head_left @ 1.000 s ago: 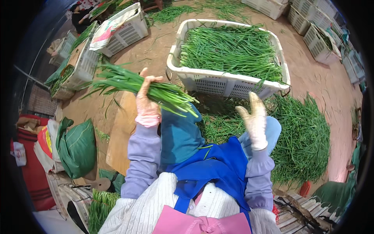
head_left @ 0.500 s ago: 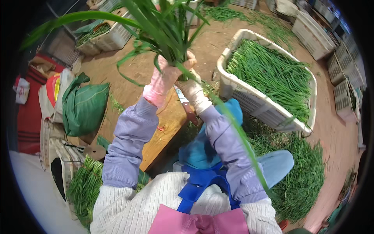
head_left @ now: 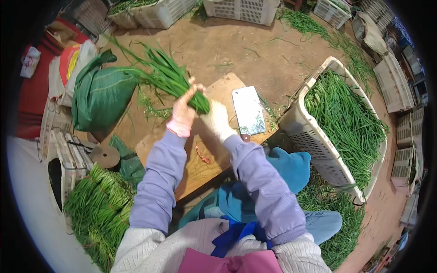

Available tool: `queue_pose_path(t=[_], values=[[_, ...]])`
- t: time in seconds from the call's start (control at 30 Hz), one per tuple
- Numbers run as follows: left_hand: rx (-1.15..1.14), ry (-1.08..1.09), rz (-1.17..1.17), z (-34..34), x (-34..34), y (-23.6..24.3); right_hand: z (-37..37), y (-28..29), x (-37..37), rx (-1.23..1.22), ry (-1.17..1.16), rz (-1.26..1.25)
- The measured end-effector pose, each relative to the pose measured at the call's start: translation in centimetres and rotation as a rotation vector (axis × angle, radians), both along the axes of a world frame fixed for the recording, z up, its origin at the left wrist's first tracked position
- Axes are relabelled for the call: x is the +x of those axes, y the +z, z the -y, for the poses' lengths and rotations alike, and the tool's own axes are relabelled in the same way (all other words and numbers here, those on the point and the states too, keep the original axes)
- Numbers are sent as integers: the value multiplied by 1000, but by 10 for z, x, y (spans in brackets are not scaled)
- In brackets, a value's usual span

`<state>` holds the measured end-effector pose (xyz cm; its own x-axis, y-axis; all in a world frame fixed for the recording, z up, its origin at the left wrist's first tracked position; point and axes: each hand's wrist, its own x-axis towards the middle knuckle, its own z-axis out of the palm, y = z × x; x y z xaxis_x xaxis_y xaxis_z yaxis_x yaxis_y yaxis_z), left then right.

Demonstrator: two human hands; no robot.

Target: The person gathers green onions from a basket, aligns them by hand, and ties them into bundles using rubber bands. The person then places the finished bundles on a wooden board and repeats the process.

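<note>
A bunch of long green stalks point(head_left: 166, 75) slants over a wooden board point(head_left: 166, 164), held in my left hand point(head_left: 184, 107) with fingers wrapped round it. My right hand point(head_left: 216, 119), in a whitish glove, is closed at the bunch's lower end, its fingertips partly hidden. A broad cleaver point(head_left: 247, 109) lies on the board just right of my hands, its dark handle toward me. A thin red band point(head_left: 202, 157) lies on the board below them.
A crate point(head_left: 378, 170) full of stalks stands at right, beside a heap point(head_left: 334, 232) of loose greens. At left are a green sack point(head_left: 100, 100), tied bundles point(head_left: 100, 200) and a cardboard disc point(head_left: 102, 157). More crates point(head_left: 239, 11) line the far floor.
My right hand has joined my left on the bunch, which was raised and is now lowered over the board. The view has swung, bringing the board and cleaver into full sight.
</note>
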<state>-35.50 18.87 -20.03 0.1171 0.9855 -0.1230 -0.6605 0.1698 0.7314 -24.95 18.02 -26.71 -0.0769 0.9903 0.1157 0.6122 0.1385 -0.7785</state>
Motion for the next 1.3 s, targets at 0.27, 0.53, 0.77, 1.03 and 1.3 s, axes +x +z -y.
queue_pose_path(t=[0.27,0.53,0.77,1.03,1.3], values=[[81,-14,-849,57,-32,-19,31,93,26,-252,-22,333],[696,-372,-1974,180,-57,-106,95,-3,32,-443,4,737],[601,-639,-1802,169,-97,-46,103,49,66,-283,-152,517],[594,-301,-1569,143,-73,-7,113,-5,100,-286,-144,688],[172,-1159,-1596,148,-140,2,104,-23,112,127,-504,484]])
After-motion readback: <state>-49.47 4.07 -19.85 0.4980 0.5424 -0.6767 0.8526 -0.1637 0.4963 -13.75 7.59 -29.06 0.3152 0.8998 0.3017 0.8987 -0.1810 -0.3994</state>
